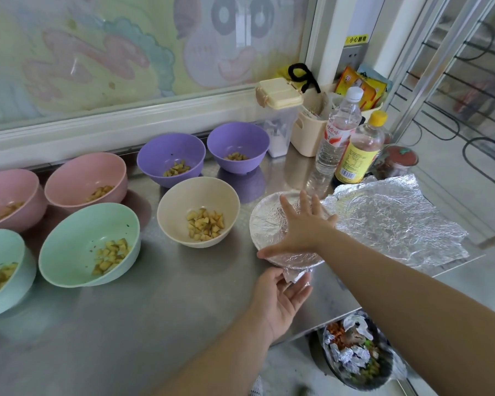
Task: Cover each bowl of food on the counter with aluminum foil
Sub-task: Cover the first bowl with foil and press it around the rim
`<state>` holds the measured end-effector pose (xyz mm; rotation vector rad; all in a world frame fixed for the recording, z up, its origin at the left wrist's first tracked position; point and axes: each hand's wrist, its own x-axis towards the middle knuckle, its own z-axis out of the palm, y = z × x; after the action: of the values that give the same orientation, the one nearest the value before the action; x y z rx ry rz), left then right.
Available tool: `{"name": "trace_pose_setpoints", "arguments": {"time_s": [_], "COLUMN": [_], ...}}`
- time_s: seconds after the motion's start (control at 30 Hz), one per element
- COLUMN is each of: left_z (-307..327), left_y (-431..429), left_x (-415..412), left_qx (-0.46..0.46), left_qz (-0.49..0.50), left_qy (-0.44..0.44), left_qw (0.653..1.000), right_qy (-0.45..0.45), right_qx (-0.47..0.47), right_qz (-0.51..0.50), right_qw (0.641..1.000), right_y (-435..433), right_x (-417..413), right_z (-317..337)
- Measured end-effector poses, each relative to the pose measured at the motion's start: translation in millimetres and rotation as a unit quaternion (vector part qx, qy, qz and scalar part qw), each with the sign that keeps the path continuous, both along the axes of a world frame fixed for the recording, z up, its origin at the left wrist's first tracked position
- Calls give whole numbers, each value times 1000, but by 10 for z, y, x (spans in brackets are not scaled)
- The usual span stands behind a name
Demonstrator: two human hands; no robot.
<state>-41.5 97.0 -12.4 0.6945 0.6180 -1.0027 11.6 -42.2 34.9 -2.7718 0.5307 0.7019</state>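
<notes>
Covered bowl point(265, 224) at centre right on the worktop point(155, 315), upright, mouth up, round, so no long axis. Right hand point(300, 227) spread wide and flat on its foil top. Left hand point(280, 295) open, fingers pressing a loose foil flap point(293, 277) under the near rim. Seven more uncovered, from the beige bowl point(172, 212) leftward. Spare foil sheet point(392, 221) flat at right, long axis left to right.

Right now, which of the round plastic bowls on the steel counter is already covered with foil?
The foil-topped bowl under the right hand, beside the loose crinkled foil sheet. The seven other bowls, pink, purple, green and beige, stand open.
</notes>
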Motion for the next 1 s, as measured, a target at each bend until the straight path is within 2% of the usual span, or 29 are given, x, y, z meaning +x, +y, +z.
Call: {"name": "trace_pose_setpoints", "arguments": {"time_s": [0.33,0.5,0.63,0.83,1.0], "left_z": [-46,-41,-41,22,135], "left_y": [45,50,17,-33,-34], "left_x": [-7,-22,38,90,111], "left_qx": [26,61,114,153,144], "left_qz": [20,-18,-56,-62,-22], "left_qy": [-31,-93,-106,-91,-36], "left_qw": [999,994,986,982,989], "right_qy": [5,4,6,3,-2], "right_qx": [0,-1,1,-4,-8], "right_qz": [5,6,6,6,5], "right_qw": [1000,1000,1000,1000,1000], "right_y": [-10,-10,-13,-10,-8], "right_x": [6,2,-2,-5,-16], "right_z": [-17,-25,-26,-38,-55]}}
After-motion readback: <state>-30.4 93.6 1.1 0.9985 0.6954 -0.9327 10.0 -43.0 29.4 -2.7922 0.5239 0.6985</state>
